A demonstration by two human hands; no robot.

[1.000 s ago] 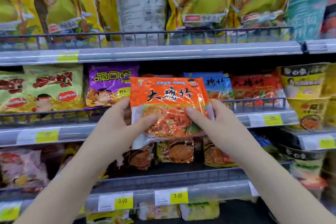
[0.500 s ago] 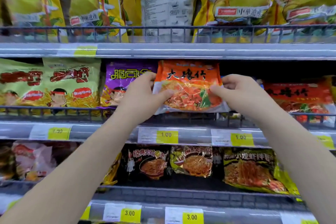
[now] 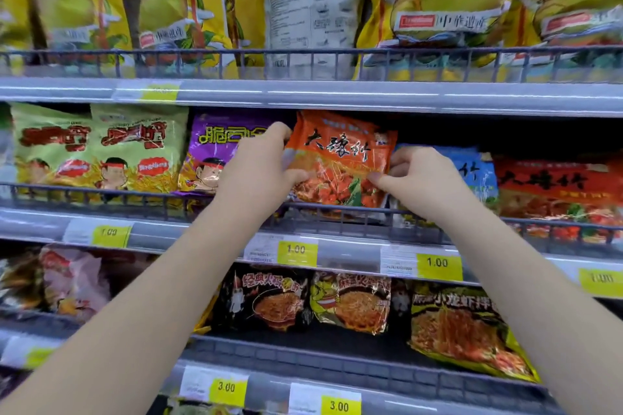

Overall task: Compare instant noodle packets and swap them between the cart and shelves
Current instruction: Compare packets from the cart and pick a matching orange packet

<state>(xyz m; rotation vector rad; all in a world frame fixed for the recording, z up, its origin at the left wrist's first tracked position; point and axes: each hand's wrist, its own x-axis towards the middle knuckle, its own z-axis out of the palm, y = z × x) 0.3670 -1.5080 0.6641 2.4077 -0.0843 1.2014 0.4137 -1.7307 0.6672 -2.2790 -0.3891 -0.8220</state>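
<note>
Head view: your left hand (image 3: pixel 256 175) and right hand (image 3: pixel 418 178) pinch the orange noodle packet (image 3: pixel 340 162) by its sides.
Packet: at the middle shelf's wire rail (image 3: pixel 101 199), perhaps not yet seated.
Tip: lower it upright behind the rail, between purple packet (image 3: pixel 215 145) and blue packet (image 3: pixel 478 172).

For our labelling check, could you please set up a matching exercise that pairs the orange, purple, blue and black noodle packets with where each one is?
Things:
1. orange plastic noodle packet
2. purple plastic noodle packet
3. blue plastic noodle packet
4. black plastic noodle packet

Places:
A. on the lower shelf, below the others
B. partly behind the right hand
C. pinched by both hands
D. partly behind the left hand

Pairs: 1-C, 2-D, 3-B, 4-A.
</note>
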